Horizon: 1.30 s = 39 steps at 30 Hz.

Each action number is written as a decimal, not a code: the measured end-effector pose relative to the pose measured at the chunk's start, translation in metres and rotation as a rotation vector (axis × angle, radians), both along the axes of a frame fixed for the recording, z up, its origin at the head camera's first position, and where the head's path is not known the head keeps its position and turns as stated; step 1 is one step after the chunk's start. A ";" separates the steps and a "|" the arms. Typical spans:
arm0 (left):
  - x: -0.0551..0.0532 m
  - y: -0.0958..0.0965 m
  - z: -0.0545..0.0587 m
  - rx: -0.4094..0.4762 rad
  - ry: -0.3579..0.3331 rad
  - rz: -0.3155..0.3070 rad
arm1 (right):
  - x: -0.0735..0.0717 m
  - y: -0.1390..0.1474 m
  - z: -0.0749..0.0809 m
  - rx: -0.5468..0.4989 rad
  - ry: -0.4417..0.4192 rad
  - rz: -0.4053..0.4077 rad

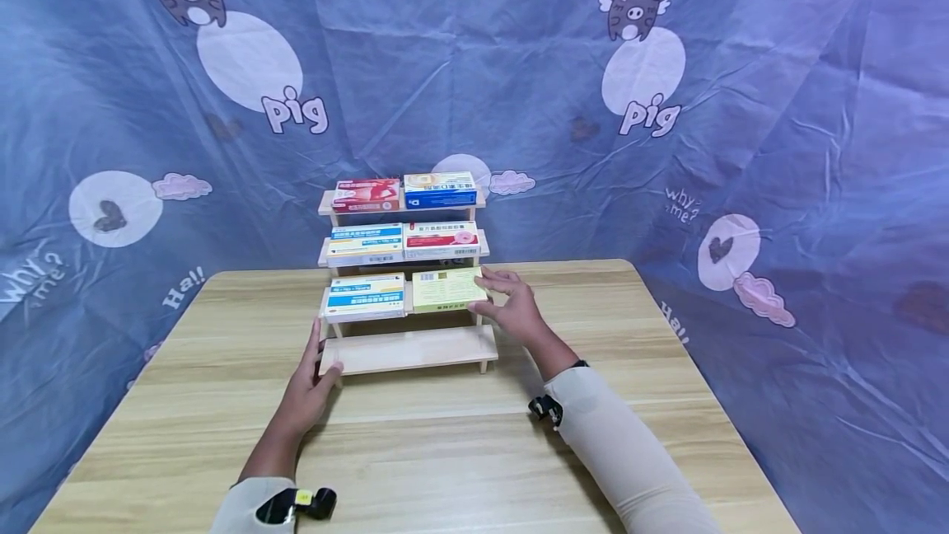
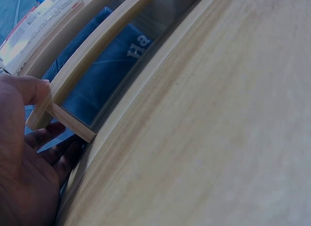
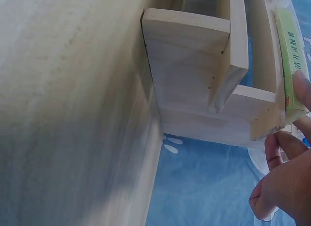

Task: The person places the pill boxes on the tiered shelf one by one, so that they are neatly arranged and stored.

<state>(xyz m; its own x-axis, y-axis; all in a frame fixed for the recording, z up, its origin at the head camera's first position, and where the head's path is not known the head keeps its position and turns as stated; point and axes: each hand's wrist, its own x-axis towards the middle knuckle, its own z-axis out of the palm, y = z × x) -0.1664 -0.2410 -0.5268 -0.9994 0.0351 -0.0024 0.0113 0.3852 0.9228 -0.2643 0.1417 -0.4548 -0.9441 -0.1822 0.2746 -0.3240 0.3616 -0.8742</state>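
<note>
A wooden tiered rack [image 1: 411,350] stands on the table. My left hand [image 1: 307,386] grips the left end of its lowest step, the thumb at the front edge and the fingers around the side, as the left wrist view [image 2: 29,133] also shows. At the right end of the step above lies a yellow-green medicine box [image 1: 448,290], its narrow printed side [image 3: 293,51] facing the right wrist camera. My right hand [image 1: 511,307] pinches this box at its right end, thumb at the front and fingers at the back. Beside it on the left lies a blue-and-white medicine box [image 1: 366,297].
Higher on the rack lie another blue-and-white box [image 1: 365,244], a red-and-white box [image 1: 441,240], a red box [image 1: 366,194] and a blue-and-yellow box [image 1: 440,189]. The wood-grain table [image 1: 445,452] reaches a blue printed cloth [image 1: 460,39] behind and at both sides.
</note>
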 end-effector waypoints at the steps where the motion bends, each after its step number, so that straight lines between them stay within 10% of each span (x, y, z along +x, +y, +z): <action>1: 0.000 0.000 0.000 0.000 0.004 0.000 | 0.000 0.000 0.000 0.000 0.001 0.004; 39: 0.002 -0.002 0.001 0.022 0.013 0.008 | 0.002 0.006 -0.015 0.006 0.026 -0.026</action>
<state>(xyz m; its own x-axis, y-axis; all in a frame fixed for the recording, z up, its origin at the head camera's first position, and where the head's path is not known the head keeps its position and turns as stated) -0.1641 -0.2433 -0.5259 -0.9996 0.0274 0.0114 0.0207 0.3653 0.9307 -0.2621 0.1473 -0.4702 -0.9411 -0.1594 0.2983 -0.3373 0.3751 -0.8635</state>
